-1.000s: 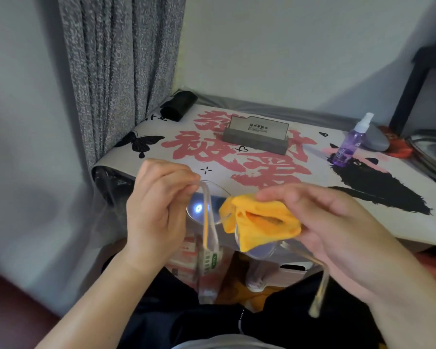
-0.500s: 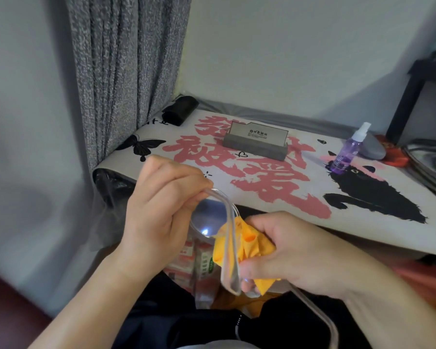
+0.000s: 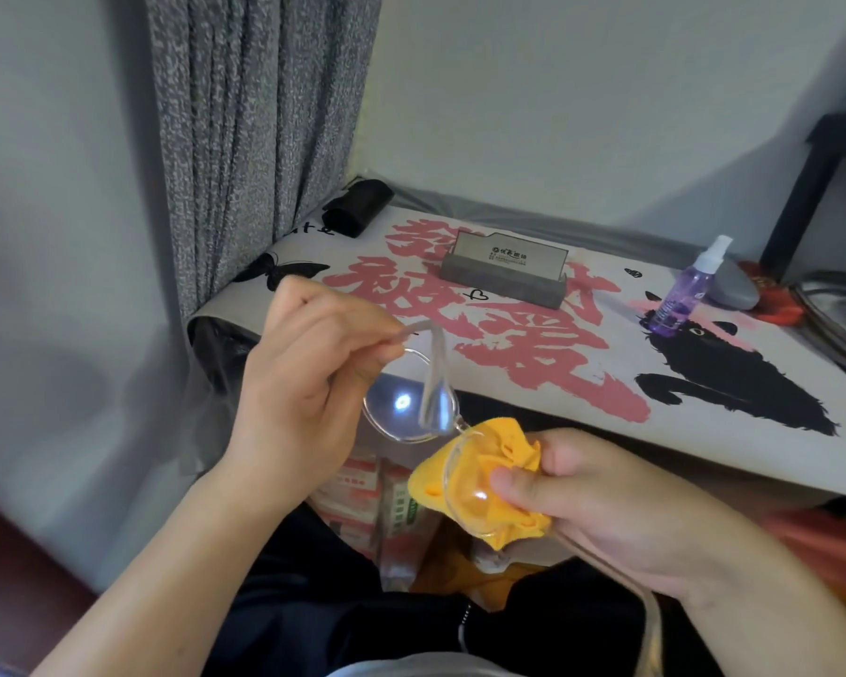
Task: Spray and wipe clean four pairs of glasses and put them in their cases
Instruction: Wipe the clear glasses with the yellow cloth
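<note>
One lens under the cloth, the other held clear of it

The clear-framed, round-lensed glasses (image 3: 413,408) hang in the air just in front of the printed grey table mat (image 3: 533,354), their long axis slanting from upper left down to lower right. The left hand (image 3: 299,383) pinches the upper temple hinge; the right hand (image 3: 601,500) presses a crumpled orange microfibre cloth (image 3: 484,486) round the lower lens. The bare lens lies up-left of the cloth, nearer the left hand, so I judge it comes next.

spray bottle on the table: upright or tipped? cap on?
Upright. The spray bottle stands on its base on the table, white nozzle at the top, beside a grey case. Cap: cannot tell.
</note>
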